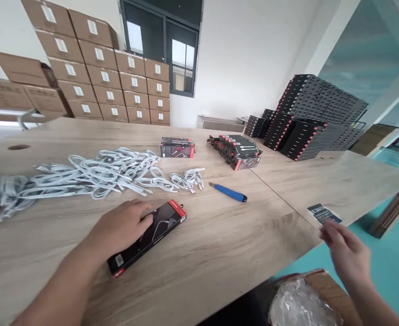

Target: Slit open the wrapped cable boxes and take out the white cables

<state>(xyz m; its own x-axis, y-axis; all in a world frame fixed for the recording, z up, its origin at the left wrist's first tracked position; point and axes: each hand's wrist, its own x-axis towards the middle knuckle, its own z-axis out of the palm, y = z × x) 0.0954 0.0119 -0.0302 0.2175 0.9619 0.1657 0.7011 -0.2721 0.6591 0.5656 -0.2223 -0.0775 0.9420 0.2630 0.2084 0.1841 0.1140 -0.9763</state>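
My left hand (123,231) lies over a flat black box with red ends (162,222). Its thumb rests across the top and its fingers reach to the far edge; a cable is pictured on the box, which sits slantwise on the table. At the table's right edge, my right hand (349,251) has its fingers pinched together at the near edge of a dark printed card (321,213). Beyond the left hand is a heap of coiled white cables (111,174). A blue pen-like tool with a dark end (229,192) lies right of the box.
Similar boxes stand in a small stack (177,148) and a looser pile (238,149) farther back. Tall stacks of black boxes (308,115) rise at the back right. Brown cartons (111,77) line the wall. Below the near edge, an open carton (330,290) holds clear plastic (299,305).
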